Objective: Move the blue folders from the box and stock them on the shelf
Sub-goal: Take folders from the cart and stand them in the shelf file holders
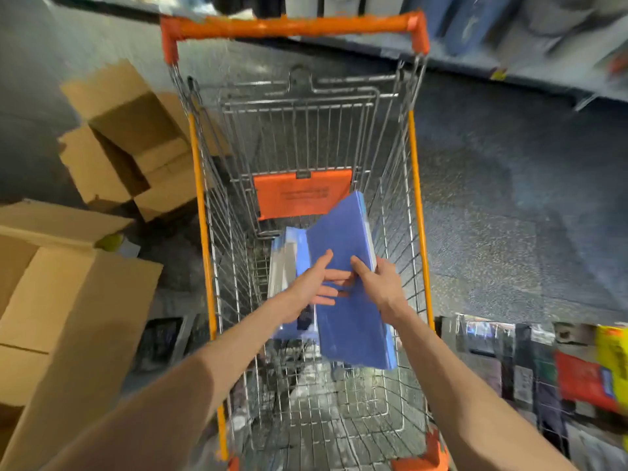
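Blue plastic folders point(350, 300), a flat stack, held over the wire shopping cart point(306, 130) basket: right hand point(380, 283) clamps the stack's edge, left hand point(312, 283) lies spread on top (steadying it), shelf point(509, 62) well apart.

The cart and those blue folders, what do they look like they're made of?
The cart looks like shiny metal wire: thin silvery rods in a grid, with orange, probably plastic, trim on the handle. The blue folders look like smooth plastic or coated card, flat with a slight sheen; blur leaves that open.
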The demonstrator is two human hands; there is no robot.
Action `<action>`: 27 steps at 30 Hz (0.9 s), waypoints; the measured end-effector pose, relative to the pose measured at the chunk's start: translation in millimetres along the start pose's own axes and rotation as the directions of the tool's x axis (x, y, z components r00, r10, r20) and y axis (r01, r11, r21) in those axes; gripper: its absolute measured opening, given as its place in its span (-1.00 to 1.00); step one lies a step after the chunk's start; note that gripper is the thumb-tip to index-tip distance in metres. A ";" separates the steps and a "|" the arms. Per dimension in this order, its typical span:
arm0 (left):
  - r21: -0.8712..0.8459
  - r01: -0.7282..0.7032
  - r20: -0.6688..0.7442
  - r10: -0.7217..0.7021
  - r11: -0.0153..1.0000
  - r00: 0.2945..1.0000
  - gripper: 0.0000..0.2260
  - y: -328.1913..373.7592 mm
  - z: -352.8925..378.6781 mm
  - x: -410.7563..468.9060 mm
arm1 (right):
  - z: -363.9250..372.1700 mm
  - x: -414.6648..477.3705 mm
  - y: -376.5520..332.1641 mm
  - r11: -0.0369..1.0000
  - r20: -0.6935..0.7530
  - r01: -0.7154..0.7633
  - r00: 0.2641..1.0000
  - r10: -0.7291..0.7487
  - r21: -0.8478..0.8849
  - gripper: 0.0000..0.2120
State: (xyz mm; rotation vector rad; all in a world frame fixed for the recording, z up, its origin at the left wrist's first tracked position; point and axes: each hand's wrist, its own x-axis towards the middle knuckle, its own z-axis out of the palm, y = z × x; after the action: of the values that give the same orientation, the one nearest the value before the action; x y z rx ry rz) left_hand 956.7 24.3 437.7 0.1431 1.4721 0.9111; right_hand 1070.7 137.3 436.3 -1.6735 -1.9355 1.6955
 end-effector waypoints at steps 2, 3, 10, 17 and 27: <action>0.004 -0.043 -0.025 0.043 0.999 0.999 -0.41 11.0 -2.6 -18.4 | -8.4 -24.1 -17.1 0.998 -0.041 0.065 0.997 -0.065 0.009 -0.70; 0.021 -0.081 -0.033 0.081 0.997 0.996 -0.45 16.2 -3.8 -32.0 | -15.0 -46.2 -30.0 0.994 -0.076 0.104 0.992 -0.102 0.032 -0.79; 0.288 -0.496 -0.188 0.556 0.819 0.810 -0.53 38.3 -37.5 -102.4 | -57.8 -185.6 -99.1 0.907 -0.171 0.258 0.962 -0.212 0.332 -0.85; 0.108 -0.621 -0.100 0.630 0.776 0.770 -0.45 121.1 -3.4 -215.9 | -120.0 -348.1 -149.5 0.727 -0.355 0.472 0.876 -0.326 0.498 -0.63; -0.134 -0.786 0.321 0.776 0.604 0.542 -0.59 169.0 175.3 -392.4 | -226.8 -559.4 -132.3 0.653 -0.646 0.654 0.694 -0.316 0.382 -0.56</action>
State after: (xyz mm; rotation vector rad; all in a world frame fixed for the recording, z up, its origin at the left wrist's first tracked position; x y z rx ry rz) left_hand 1100.2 -20.6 874.3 1.0197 1.0420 1.4962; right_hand 1357.7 -93.3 932.6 -1.0424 -1.2401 1.2297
